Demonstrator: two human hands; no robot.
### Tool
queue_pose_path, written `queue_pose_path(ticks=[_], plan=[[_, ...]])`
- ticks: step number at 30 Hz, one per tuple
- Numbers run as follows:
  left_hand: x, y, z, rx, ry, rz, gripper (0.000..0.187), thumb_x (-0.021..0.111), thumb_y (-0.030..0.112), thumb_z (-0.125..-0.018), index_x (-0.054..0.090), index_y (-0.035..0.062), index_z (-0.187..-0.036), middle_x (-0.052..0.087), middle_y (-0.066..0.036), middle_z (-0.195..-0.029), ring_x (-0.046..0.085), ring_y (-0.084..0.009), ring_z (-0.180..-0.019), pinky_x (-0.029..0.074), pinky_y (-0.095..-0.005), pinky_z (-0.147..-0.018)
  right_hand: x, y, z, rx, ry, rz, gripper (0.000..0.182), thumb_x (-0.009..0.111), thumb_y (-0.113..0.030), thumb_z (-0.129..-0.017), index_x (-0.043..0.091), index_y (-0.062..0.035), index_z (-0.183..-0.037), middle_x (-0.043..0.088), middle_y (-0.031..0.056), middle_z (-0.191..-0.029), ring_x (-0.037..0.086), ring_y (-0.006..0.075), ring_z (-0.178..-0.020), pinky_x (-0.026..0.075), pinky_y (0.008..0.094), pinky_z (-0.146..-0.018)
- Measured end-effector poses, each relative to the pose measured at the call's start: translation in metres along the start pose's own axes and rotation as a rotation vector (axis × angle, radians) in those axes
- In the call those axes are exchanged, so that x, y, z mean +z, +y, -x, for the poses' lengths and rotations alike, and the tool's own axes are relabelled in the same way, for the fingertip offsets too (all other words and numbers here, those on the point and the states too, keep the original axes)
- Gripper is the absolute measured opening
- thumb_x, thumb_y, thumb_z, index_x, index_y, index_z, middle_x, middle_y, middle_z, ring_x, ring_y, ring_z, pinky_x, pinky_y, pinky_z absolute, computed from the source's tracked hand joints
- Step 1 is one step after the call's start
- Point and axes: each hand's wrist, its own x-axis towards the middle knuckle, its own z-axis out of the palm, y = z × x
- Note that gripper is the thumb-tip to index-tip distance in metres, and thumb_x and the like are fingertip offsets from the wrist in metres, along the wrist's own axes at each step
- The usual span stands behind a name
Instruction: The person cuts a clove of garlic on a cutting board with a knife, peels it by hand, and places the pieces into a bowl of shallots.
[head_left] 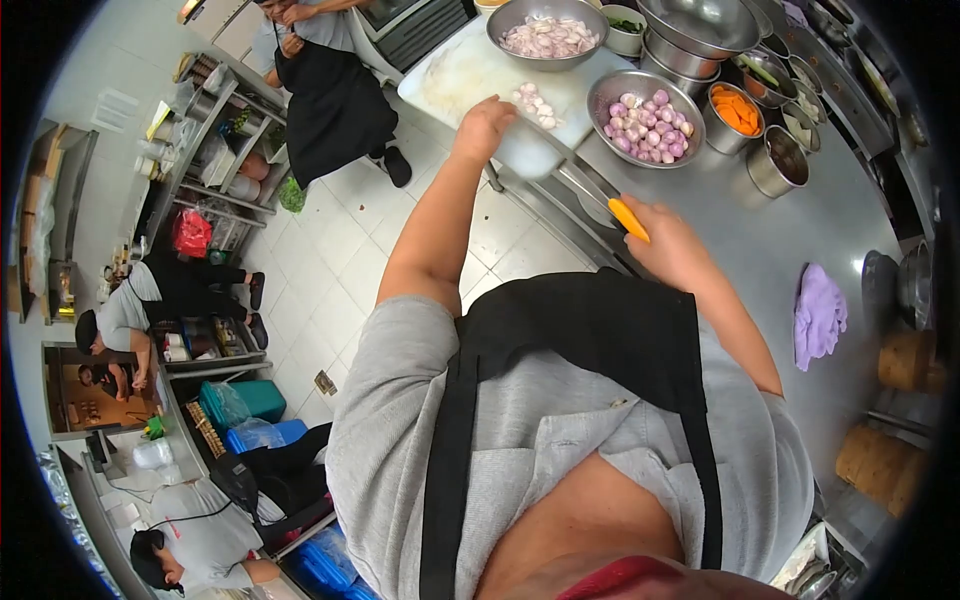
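Note:
My right hand point(665, 235) is wrapped round the orange handle of a knife point(628, 219), whose blade points up and left toward a white cutting board point(455, 78). Over the board's near edge is my left hand point(487, 122), its fingers together close to some peeled, pale shallots point(538, 106); whether it holds a piece is too small to tell. A metal bowl of purple shallots point(650, 130) stands right of the board. Behind, a second metal bowl holds sliced shallots point(548, 38).
Right of the bowls are a container of orange pieces point(737, 110), a metal pot point(778, 163) and stacked bowls point(690, 45). A purple cloth point(820, 315) lies on the steel counter point(745, 250). Several people in aprons are at the left, one person point(335, 95) beyond the board.

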Motion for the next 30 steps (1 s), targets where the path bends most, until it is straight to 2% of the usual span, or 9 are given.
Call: queue_pose_path(ticks=[2,8,15,17,20,22,24,27,30], plan=[[0.003,-0.005,-0.002,-0.386,0.063,0.317,0.018,0.059,0.015,-0.085,0.065,0.007,-0.1,0.063,-0.013,-0.104,0.058,-0.0278,-0.103,0.045,-0.0383,-0.091,0.005,-0.001,-0.001,0.006,0.06,0.0,0.054,0.056,-0.015,-0.082,0.042,-0.0029,-0.132,0.057,0.0254,-0.105,0.057,0.0391,-0.096,0.047,0.0438,-0.082],[0.028,-0.01,-0.013,-0.582,0.353,0.597,0.026,0.051,0.016,-0.093,0.059,0.0003,-0.111,0.063,-0.016,-0.102,0.061,-0.025,-0.098,0.047,-0.0327,-0.086,0.042,0.006,-0.061,0.116,0.131,0.083,0.054,0.052,-0.014,-0.085,0.036,-0.0029,-0.136,0.057,0.0251,-0.103,0.058,0.0394,-0.092,0.047,0.044,-0.082],[0.02,-0.005,-0.02,-0.655,0.426,0.762,0.033,0.045,0.022,-0.096,0.056,-0.0007,-0.117,0.063,-0.013,-0.11,0.058,-0.0199,-0.104,0.042,-0.0295,-0.092,0.074,-0.006,-0.082,0.032,0.033,0.07,0.054,0.052,-0.015,-0.086,0.035,-0.0047,-0.137,0.057,0.0247,-0.102,0.059,0.0399,-0.091,0.047,0.0453,-0.08],[0.013,-0.012,-0.023,-0.501,0.439,0.771,0.035,0.044,0.025,-0.097,0.056,-0.0006,-0.118,0.064,-0.012,-0.109,0.058,-0.0186,-0.104,0.042,-0.0295,-0.092,0.078,0.008,-0.077,-0.062,0.141,-0.041,0.054,0.051,-0.016,-0.086,0.035,-0.0059,-0.137,0.058,0.0245,-0.101,0.059,0.0394,-0.089,0.047,0.045,-0.079],[-0.014,-0.022,-0.028,-0.518,0.359,0.855,0.038,0.043,0.029,-0.097,0.057,-0.0001,-0.117,0.064,-0.011,-0.108,0.058,-0.0179,-0.103,0.042,-0.0293,-0.091,0.056,0.012,-0.063,0.092,0.118,-0.201,0.056,0.051,-0.017,-0.086,0.034,-0.0062,-0.138,0.057,0.0259,-0.102,0.059,0.0413,-0.087,0.047,0.0444,-0.08],[-0.009,-0.045,-0.026,-0.49,0.384,0.885,0.04,0.043,0.032,-0.098,0.059,0.0005,-0.115,0.065,-0.01,-0.107,0.059,-0.0182,-0.102,0.042,-0.0292,-0.09,0.049,0.019,-0.055,0.164,0.075,-0.282,0.056,0.05,-0.018,-0.088,0.032,-0.0068,-0.14,0.059,0.0201,-0.097,0.062,0.0334,-0.073,0.051,0.0404,-0.066],[-0.002,-0.062,-0.02,-0.597,0.386,0.884,0.039,0.043,0.032,-0.098,0.059,0.0013,-0.115,0.065,-0.01,-0.106,0.059,-0.0177,-0.101,0.042,-0.0294,-0.091,0.054,0.025,-0.047,0.365,0.044,-0.717,0.049,0.047,-0.018,-0.091,0.036,-0.008,-0.137,0.057,0.0101,-0.087,0.056,0.0186,-0.059,0.048,0.0313,-0.05],[0.023,-0.07,-0.011,-0.618,0.402,0.739,0.043,0.045,0.035,-0.096,0.059,-0.0013,-0.113,0.063,-0.014,-0.108,0.059,-0.0236,-0.102,0.042,-0.0325,-0.092,0.062,0.021,-0.042,0.36,0.036,-1.041,0.042,0.044,-0.017,-0.093,0.039,-0.0084,-0.134,0.051,0.0034,-0.081,0.047,0.0085,-0.055,0.041,0.0231,-0.042],[0.02,-0.03,-0.015,-0.56,0.366,0.472,0.047,0.049,0.037,-0.092,0.057,-0.0013,-0.117,0.057,-0.02,-0.116,0.053,-0.0328,-0.109,0.04,-0.0394,-0.096,0.077,0.011,-0.054,0.349,0.035,-1.249,0.038,0.042,-0.016,-0.094,0.039,-0.0079,-0.131,0.05,0.0041,-0.079,0.047,0.0103,-0.054,0.04,0.0246,-0.041]])
